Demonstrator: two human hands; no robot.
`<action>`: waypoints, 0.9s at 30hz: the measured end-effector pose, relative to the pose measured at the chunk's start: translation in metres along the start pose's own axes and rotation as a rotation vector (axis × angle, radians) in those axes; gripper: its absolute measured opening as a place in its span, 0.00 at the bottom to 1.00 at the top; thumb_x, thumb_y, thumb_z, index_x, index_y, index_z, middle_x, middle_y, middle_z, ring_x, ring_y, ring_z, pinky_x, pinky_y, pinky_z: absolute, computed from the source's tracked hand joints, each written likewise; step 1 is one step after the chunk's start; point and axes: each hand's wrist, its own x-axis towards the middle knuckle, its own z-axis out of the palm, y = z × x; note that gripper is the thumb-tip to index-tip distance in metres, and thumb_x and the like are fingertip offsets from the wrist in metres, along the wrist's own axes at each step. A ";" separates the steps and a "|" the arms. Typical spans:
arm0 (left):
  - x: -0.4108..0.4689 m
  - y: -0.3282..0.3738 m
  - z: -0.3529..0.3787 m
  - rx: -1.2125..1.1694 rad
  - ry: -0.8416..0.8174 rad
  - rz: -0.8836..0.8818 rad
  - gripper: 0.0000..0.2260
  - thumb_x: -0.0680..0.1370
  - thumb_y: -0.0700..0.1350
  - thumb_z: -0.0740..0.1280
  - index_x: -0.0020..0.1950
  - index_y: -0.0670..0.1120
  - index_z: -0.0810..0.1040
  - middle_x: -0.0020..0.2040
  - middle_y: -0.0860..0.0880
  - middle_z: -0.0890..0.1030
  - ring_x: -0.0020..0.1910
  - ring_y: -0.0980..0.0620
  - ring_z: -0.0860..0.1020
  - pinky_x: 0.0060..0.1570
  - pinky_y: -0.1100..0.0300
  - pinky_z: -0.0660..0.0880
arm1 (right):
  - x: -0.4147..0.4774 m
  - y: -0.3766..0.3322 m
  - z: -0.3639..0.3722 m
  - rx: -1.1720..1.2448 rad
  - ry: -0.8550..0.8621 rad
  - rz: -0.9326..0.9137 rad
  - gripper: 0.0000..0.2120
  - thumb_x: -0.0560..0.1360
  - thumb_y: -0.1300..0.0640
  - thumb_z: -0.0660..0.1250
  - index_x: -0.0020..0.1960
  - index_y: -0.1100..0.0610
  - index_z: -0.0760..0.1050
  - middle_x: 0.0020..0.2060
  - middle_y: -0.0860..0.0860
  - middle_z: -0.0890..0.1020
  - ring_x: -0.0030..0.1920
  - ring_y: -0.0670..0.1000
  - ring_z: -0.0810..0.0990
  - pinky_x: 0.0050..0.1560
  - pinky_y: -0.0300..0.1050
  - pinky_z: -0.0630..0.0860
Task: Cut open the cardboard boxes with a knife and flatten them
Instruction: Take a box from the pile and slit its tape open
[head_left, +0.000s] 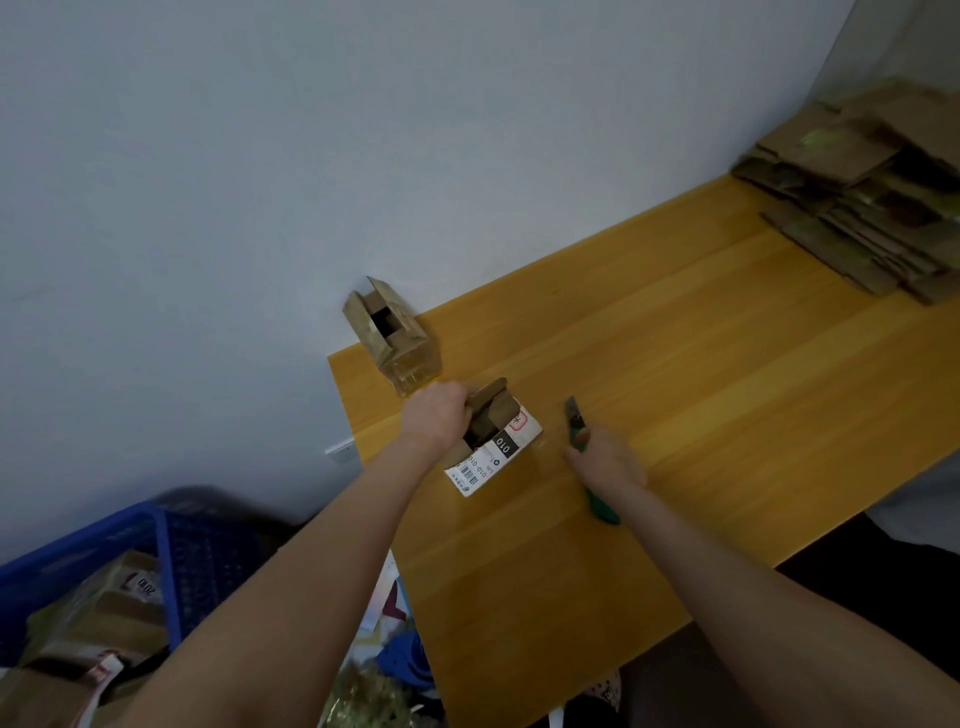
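Note:
A small cardboard box with a white shipping label lies on the yellow wooden table, its top flaps open. My left hand grips the box's far left flap edge. My right hand rests over a green utility knife lying on the table to the right of the box; the blade end sticks out beyond my fingers and the handle end shows under my wrist. A second brown box with open flaps stands at the table's far left corner against the wall.
A stack of flattened cardboard lies at the far right of the table. A blue plastic crate with more boxes stands on the floor at the lower left. The wall runs along the table's far edge.

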 end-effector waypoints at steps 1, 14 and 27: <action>0.004 0.001 0.001 0.002 0.008 0.006 0.08 0.81 0.42 0.59 0.55 0.45 0.78 0.47 0.44 0.80 0.47 0.43 0.79 0.42 0.52 0.76 | 0.001 0.007 0.001 -0.061 0.013 0.018 0.22 0.78 0.45 0.64 0.67 0.55 0.68 0.61 0.53 0.76 0.58 0.55 0.77 0.54 0.51 0.76; 0.028 0.001 0.018 -0.113 0.243 0.229 0.20 0.76 0.40 0.69 0.67 0.47 0.72 0.61 0.46 0.77 0.59 0.46 0.73 0.59 0.52 0.71 | 0.028 0.028 0.025 0.135 0.019 0.048 0.18 0.83 0.52 0.53 0.67 0.62 0.66 0.52 0.57 0.77 0.50 0.56 0.76 0.46 0.49 0.72; -0.017 0.050 0.045 0.242 0.124 0.064 0.20 0.81 0.56 0.61 0.69 0.47 0.69 0.63 0.49 0.74 0.64 0.49 0.70 0.58 0.56 0.69 | -0.016 0.051 -0.007 0.234 0.068 -0.258 0.19 0.80 0.47 0.62 0.68 0.55 0.71 0.40 0.52 0.80 0.37 0.53 0.82 0.40 0.53 0.82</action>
